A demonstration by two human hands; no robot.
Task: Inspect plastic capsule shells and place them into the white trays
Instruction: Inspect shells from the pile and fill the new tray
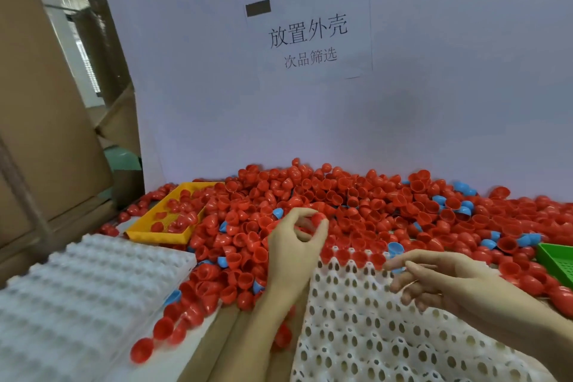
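Your left hand (294, 239) pinches a glossy red plastic half-shell (319, 219) above the heaped red shells (341, 195); your right hand (440, 282) hovers, fingers relaxed, over the perforated white plastic tray (372, 335), beside a yellow mesh basket (145, 231).

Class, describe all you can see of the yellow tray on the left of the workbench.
The yellow tray is a shallow rectangular basket that looks like plastic, with low walls and a perforated floor. It lies flat but angled, running from the near left towards the white back wall. A few loose red capsule shells lie inside it. The big pile of shells presses against its right side, and its near wall sits close behind a white tray.
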